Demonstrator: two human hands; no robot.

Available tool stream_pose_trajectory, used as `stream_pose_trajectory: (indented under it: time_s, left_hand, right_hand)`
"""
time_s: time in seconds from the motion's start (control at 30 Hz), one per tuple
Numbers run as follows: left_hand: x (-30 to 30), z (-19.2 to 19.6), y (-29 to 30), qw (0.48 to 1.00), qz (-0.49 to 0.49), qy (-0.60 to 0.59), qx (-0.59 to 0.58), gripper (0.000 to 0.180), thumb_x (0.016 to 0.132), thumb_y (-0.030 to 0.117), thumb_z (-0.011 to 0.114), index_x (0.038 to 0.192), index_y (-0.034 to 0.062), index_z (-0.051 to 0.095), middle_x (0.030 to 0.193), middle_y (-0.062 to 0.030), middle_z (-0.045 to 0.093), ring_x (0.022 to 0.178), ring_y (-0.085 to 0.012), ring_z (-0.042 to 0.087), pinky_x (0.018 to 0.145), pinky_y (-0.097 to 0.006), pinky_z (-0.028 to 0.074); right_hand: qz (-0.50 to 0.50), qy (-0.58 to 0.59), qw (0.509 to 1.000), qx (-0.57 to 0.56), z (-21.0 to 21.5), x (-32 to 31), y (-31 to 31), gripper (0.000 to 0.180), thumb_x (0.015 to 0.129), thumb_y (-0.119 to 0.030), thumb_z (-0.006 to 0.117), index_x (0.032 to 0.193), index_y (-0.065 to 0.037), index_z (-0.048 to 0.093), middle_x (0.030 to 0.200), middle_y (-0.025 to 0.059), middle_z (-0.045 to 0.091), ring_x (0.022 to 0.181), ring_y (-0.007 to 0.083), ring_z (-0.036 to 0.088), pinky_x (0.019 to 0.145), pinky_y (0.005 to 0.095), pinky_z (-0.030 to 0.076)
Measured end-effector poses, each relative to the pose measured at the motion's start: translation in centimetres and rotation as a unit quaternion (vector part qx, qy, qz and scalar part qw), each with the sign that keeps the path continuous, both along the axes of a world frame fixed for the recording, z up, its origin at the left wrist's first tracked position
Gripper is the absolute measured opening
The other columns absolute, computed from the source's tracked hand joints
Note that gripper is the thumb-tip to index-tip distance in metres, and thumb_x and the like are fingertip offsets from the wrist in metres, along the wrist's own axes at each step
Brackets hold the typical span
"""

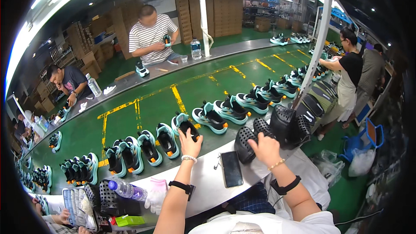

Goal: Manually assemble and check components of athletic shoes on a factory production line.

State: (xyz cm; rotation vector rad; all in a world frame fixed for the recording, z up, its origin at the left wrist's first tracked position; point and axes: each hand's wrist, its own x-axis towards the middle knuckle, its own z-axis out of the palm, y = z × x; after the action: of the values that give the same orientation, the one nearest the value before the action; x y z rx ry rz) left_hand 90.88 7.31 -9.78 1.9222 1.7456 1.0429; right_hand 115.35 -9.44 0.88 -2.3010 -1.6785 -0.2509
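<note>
A row of black and mint sneakers with orange heel details stands on the green belt. My left hand (190,144) is closed on one sneaker (182,122) in the middle of that row, fingers at its opening. To the left of it stands another sneaker (167,140); to the right, a further sneaker (210,118). My right hand (265,149) has its thumb and fingers apart beside a pair of black clogs with holes (245,145). It seems to hold nothing; whether it touches the clogs I cannot tell.
A phone (232,170) lies on the white ledge (201,190) before me. Left of it are a glove (156,194) and a plastic bottle (128,189). Co-workers sit across the belt (156,99) and stand at right. A white post (318,47) rises beside more black clogs (284,125).
</note>
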Motion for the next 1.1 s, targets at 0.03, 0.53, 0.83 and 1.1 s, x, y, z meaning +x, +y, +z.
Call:
stream_pose_trajectory:
  time_s: [0.03, 0.53, 0.83, 1.1]
  left_hand:
    - [0.1, -1.1, 0.2, 0.998, 0.008, -0.008, -0.056, 0.062, 0.075, 0.034, 0.07, 0.128, 0.0088, 0.051, 0.147, -0.0303, 0.022, 0.132, -0.0451, 0.03, 0.106, -0.044, 0.034]
    - [0.1, -1.5, -1.1, 0.985, -0.058, -0.147, 0.068, 0.073, 0.076, 0.013, 0.067, 0.138, 0.0035, 0.03, 0.14, -0.0242, 0.034, 0.133, -0.0375, 0.033, 0.109, -0.041, 0.03]
    - [-2.2, -2.6, 7.4, 0.98, -0.035, -0.124, -0.15, 0.057, 0.091, 0.047, 0.049, 0.119, -0.0029, 0.055, 0.112, -0.0289, 0.06, 0.108, -0.0412, 0.056, 0.093, -0.041, 0.043]
    - [-1.6, -3.7, 7.4, 0.99, -0.009, -0.093, -0.101, 0.057, 0.093, 0.048, 0.04, 0.102, -0.0036, 0.063, 0.097, -0.0299, 0.063, 0.098, -0.0442, 0.059, 0.086, -0.047, 0.045]
  right_hand:
    - [0.006, -0.009, 1.0, -0.023, -0.4, -0.4, -0.1, 0.05, 0.087, -0.053, 0.053, 0.089, -0.003, 0.054, 0.069, 0.0145, 0.063, 0.063, 0.0319, 0.065, 0.059, 0.0413, 0.052]
    - [0.051, -0.019, 0.998, 0.042, 3.9, 0.1, 1.7, 0.056, 0.081, -0.057, 0.06, 0.07, -0.002, 0.059, 0.061, 0.016, 0.061, 0.063, 0.0312, 0.065, 0.058, 0.0399, 0.051]
    - [0.293, 0.143, 0.929, -0.174, 0.7, -7.8, 17.2, 0.057, 0.073, -0.05, 0.072, 0.075, 0.007, 0.064, 0.068, 0.0189, 0.065, 0.063, 0.0304, 0.066, 0.063, 0.039, 0.052]
    - [0.186, 0.039, 0.98, -0.055, -6.6, -14.1, 20.4, 0.033, 0.077, -0.039, 0.068, 0.08, -0.007, 0.072, 0.081, 0.013, 0.07, 0.079, 0.0269, 0.069, 0.069, 0.0381, 0.055]
